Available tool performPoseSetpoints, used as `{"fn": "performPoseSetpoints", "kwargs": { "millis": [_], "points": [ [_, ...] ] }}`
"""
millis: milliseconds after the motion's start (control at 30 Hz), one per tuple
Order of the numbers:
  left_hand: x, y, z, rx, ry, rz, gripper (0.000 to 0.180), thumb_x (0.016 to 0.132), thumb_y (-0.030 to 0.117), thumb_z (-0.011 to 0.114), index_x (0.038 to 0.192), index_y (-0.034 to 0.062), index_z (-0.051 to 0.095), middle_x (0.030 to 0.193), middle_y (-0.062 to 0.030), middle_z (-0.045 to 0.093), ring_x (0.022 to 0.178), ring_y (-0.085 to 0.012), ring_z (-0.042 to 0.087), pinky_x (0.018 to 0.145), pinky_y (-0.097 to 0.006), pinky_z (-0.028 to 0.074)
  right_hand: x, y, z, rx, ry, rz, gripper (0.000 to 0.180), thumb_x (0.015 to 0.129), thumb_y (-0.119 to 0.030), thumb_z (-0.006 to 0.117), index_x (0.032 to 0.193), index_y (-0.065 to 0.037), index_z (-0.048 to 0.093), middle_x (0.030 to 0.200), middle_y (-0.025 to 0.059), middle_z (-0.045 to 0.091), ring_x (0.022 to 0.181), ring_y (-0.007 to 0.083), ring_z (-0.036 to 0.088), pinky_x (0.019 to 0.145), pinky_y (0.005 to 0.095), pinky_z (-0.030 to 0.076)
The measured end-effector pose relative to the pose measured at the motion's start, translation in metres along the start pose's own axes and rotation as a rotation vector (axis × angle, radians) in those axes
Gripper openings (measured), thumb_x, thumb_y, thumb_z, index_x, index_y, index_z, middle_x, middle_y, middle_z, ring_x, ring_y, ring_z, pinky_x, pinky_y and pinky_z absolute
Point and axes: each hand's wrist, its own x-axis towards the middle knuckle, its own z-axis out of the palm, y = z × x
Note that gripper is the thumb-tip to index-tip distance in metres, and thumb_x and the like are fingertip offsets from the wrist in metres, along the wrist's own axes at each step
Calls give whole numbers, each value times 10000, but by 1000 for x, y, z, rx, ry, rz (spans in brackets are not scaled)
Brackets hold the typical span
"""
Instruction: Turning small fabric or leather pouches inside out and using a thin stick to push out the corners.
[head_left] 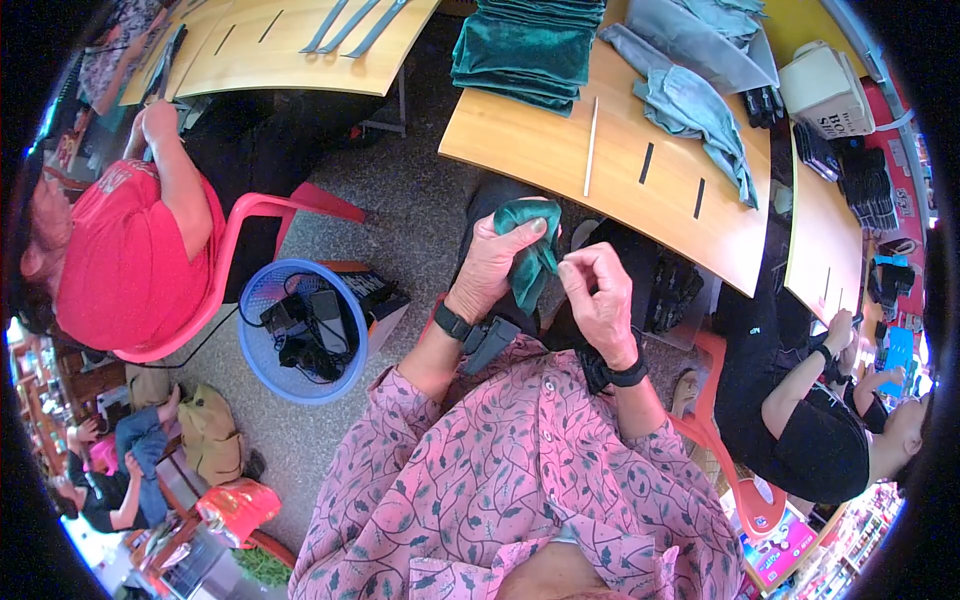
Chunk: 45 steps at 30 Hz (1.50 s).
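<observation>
- Green velvet cloth: held in the air, just short of the tabletop near edge; long axis roughly away from the body
- Left hand: the nearer one, clasping the cloth from its left side, thumb pressed on its face
- Right hand: the cloth lies to its left; thumb and fingertips close together beside the cloth's right border, whether pinching fabric or thread cannot be told
- Stack of green velvet pieces: at the tabletop's left edge
- White strip: inward from the near edge
- Grey-blue cloth: toward the right edge
</observation>
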Motion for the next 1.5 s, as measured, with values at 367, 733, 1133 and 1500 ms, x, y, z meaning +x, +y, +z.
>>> {"fn": "performPoseSetpoints", "kwargs": {
  "millis": [367, 733, 1133, 1500],
  "points": [
    [-1, -12, -2, 40, -59, -35, 210, 896, 106, 652, 1088, 25, 675, 963, -26, 692, 880, -102, 627, 825, -260, 495, 11, 0, 12, -11, 92, -33, 153, 801, 66, 690, 926, 1, 632, 785, 28, 548, 604, 73, 503, 539, 211, 409],
    [-1, -10, 0, 93, 9, -76, 158, 873, 181, 723, 969, 66, 676, 882, 16, 671, 793, -64, 591, 731, -235, 484, 7, 0, 12, 12, 80, 24, 130, 805, 58, 683, 918, 6, 643, 771, 24, 552, 589, 64, 489, 515, 217, 389],
    [-5, 0, 8, 46, -63, -175, 143, 923, 176, 653, 968, 41, 672, 808, -11, 669, 699, -77, 610, 636, -233, 501, 15, 10, 2, 271, 107, 324, 157, 956, -123, 600, 1048, -13, 664, 816, -5, 613, 630, 39, 523, 558, 192, 431],
    [0, -14, 5, 335, -71, -63, 96, 909, 148, 678, 918, 52, 672, 789, 49, 636, 680, -27, 546, 594, -201, 459, 18, 25, 3, 408, 92, 355, 77, 891, -66, 679, 959, -32, 664, 750, -44, 610, 639, 21, 514, 566, 180, 420]
  ]
}}
